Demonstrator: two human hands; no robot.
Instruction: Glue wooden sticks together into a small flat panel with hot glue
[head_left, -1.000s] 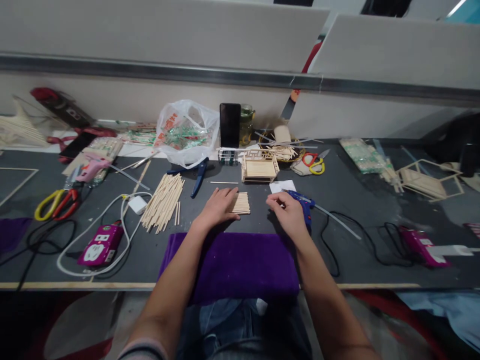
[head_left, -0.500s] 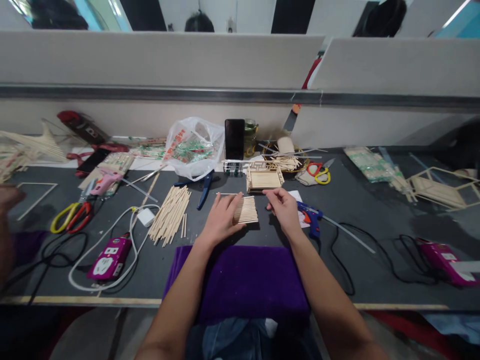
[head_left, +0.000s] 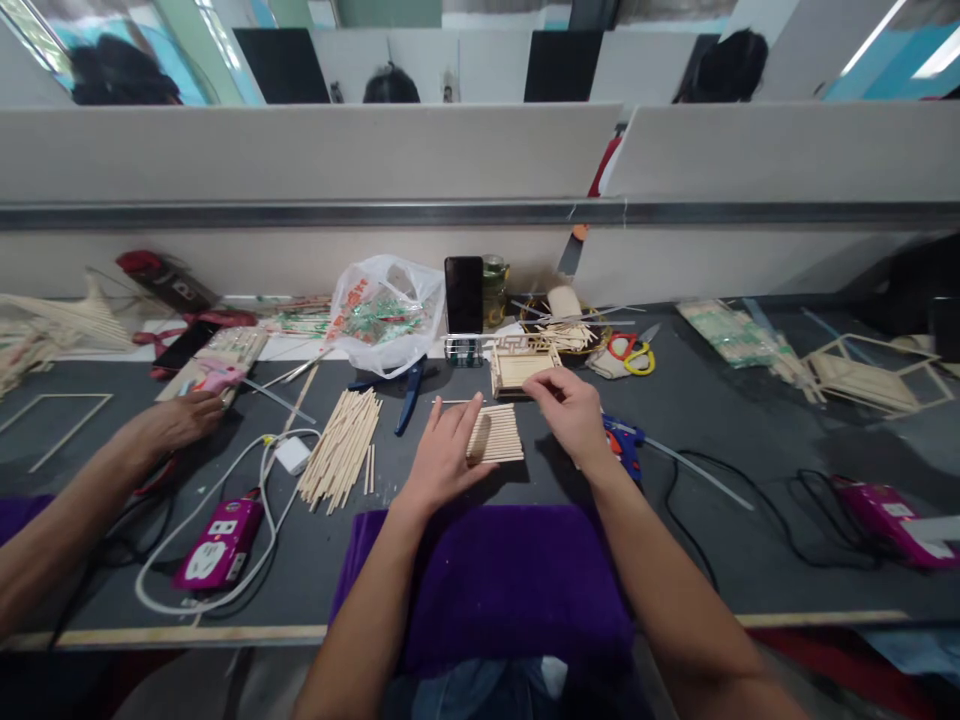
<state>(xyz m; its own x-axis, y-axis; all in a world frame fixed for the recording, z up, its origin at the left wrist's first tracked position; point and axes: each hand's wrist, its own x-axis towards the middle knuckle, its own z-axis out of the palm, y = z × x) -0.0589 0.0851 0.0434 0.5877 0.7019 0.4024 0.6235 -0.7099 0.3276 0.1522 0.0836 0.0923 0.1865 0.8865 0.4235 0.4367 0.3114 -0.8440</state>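
Left hand [head_left: 442, 455] flat, fingers spread on stick panel [head_left: 495, 434] — right hand [head_left: 571, 410] pinched empty; no legible writing.

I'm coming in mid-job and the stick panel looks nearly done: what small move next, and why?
Probably lower the right hand onto the stick panel's far edge: the left hand already rests on its near-left side, while the right hovers above the far edge; whether it pinches a stick is unclear.

Pale, matt wood is showing in the stick panel [head_left: 496, 434] and the loose sticks [head_left: 341, 460]. The table [head_left: 750, 440] is looking dark, smooth and faintly glossy. Soft purple cloth [head_left: 487, 590] is lying matt; the plastic bag [head_left: 384, 312] is shining, crinkled.
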